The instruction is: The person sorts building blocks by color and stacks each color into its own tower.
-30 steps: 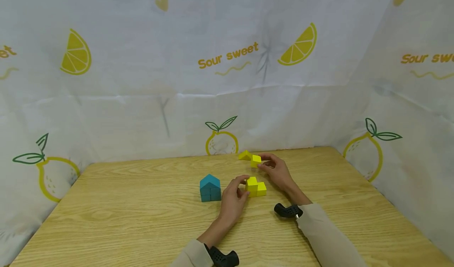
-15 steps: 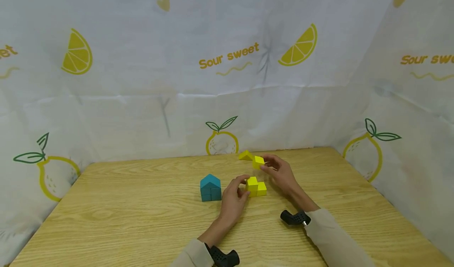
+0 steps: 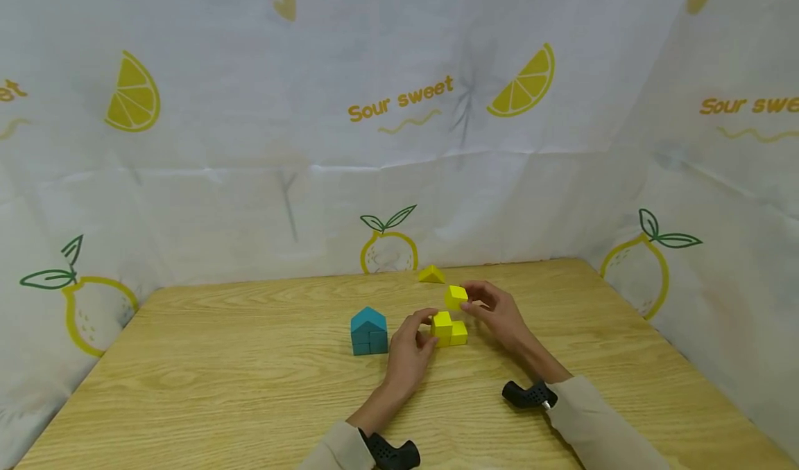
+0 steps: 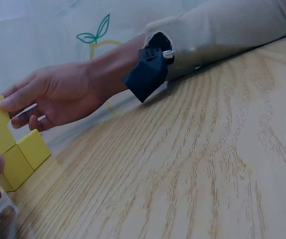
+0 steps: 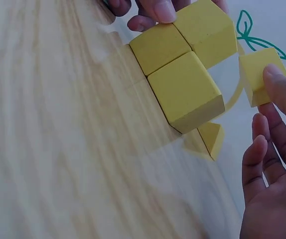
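Two yellow cubes stand stacked [image 3: 442, 328], and a third yellow cube [image 3: 458, 333] sits against the lower one's right side. My left hand [image 3: 407, 359] holds the stack from its left, thumb on the near face and index finger reaching behind. Between thumb and fingers, my right hand [image 3: 501, 317] pinches another yellow cube [image 3: 456, 297], raised behind and slightly right of the stack. The right wrist view shows this held cube [image 5: 260, 74] apart from the upper stacked cube [image 5: 205, 30]. Farther back lies a yellow triangular block [image 3: 431, 274].
Left of my left hand stands a small blue block house [image 3: 369, 333] with a triangular roof. Everything rests on a wood-grain table [image 3: 218, 387]. A white lemon-print cloth [image 3: 250, 199] hangs behind the table's far edge and along its sides.
My right hand has brought its yellow cube away from the triangular block, toward me and slightly right, closer to the stack. The left hand keeps its place at the stack.
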The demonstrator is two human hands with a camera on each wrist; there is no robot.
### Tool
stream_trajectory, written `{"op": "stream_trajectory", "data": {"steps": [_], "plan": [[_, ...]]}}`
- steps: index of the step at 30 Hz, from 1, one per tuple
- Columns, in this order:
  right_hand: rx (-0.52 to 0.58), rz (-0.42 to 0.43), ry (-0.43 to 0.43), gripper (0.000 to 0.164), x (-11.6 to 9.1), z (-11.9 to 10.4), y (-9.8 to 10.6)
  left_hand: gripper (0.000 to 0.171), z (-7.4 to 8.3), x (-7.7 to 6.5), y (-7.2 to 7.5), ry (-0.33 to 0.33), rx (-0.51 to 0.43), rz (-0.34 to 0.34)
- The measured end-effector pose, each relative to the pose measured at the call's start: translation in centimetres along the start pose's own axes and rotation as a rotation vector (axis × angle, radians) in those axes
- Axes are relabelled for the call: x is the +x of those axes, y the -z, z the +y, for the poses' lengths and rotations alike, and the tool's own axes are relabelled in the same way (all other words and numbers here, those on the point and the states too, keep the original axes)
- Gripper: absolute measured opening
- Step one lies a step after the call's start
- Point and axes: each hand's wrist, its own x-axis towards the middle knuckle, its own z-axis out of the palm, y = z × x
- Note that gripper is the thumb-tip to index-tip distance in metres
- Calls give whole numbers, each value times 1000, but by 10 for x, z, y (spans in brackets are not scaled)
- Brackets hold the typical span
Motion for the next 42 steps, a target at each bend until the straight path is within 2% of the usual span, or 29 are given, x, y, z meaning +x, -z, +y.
{"op": "stream_trajectory", "data": {"steps": [7, 16, 29, 42], "plan": [[4, -33, 8, 33, -7, 0, 3, 47, 1, 0, 0, -10, 5, 1], [-14, -59, 24, 35, -15, -2, 8, 48, 0, 0, -1, 0, 16, 3], [23, -188, 65, 33, -20, 2, 11, 47, 0, 0, -1, 6, 24, 0], [23, -219, 58, 31, -20, 0, 10, 48, 1, 0, -1, 1, 35, 6]]}}
